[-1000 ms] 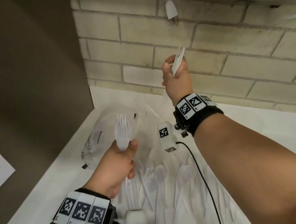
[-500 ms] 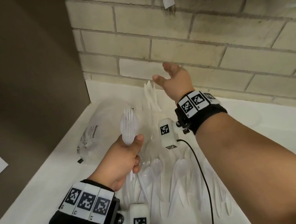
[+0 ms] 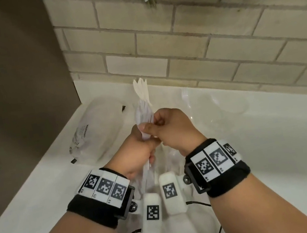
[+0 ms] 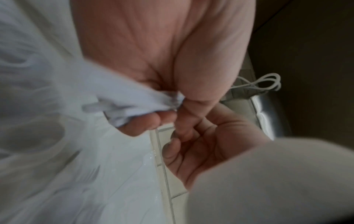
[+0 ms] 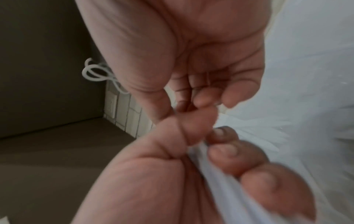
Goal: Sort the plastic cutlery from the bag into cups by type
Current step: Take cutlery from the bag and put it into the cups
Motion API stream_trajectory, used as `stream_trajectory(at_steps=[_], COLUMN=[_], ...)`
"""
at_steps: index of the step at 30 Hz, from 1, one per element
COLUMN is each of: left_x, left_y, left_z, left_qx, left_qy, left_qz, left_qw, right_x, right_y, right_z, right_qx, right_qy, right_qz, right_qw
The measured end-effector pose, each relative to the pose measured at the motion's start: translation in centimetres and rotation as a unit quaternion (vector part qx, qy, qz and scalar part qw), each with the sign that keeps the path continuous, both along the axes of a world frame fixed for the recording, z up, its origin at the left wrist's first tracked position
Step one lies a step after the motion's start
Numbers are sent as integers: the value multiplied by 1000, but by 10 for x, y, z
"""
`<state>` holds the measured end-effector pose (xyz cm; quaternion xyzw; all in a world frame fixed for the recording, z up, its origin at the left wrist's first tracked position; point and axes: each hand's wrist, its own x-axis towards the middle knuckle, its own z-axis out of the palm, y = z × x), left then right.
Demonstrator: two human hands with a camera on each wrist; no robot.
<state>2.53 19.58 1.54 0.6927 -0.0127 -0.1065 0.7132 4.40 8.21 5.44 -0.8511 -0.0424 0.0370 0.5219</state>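
Note:
My left hand (image 3: 142,138) grips a bundle of white plastic forks (image 3: 143,118) upright above the white counter (image 3: 40,194). My right hand (image 3: 160,124) has come against it, thumb and curled fingers pinching the bundle's upper part. In the left wrist view the bundle (image 4: 134,103) sits in my left hand (image 4: 168,109), with the right hand's curled fingers (image 4: 180,136) at its end. From the right wrist view the right hand (image 5: 191,116) meets the left thumb over the forks (image 5: 206,169). Behind the hands, several white knives (image 3: 141,90) stand upright; their clear cup is barely visible.
A crumpled clear plastic bag (image 3: 94,129) lies at the back left by a brown panel (image 3: 12,78). Loose white cutlery (image 3: 167,160) lies under my hands. Faint clear cups (image 3: 227,104) stand at the right. A brick wall (image 3: 198,48) closes the back.
My right hand let go of a knife at the cup behind, then came back down to the fork bundle. The left hand rose a little with the forks.

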Motion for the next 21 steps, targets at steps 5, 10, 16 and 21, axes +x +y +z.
stream_trajectory(at_steps=[5,10,16,21], left_x=[-6,-6,-8,-9], left_y=[-2,-3,-1,-5], left_z=[-1,1,3,4], left_qx=[-201,-205,-182,-151], left_qy=[72,91,87,63], left_qz=[-28,2,9,-10], left_qw=[977,975,979,986], right_x=[-3,-5,-7,-2], right_y=[-7,-7,-15,-20], right_z=[-1,5,18,12], right_qx=[66,126,243,81], right_qy=[36,29,-22,-76], right_qz=[-15,-56,-125,-106], right_qw=[997,990,962,988])
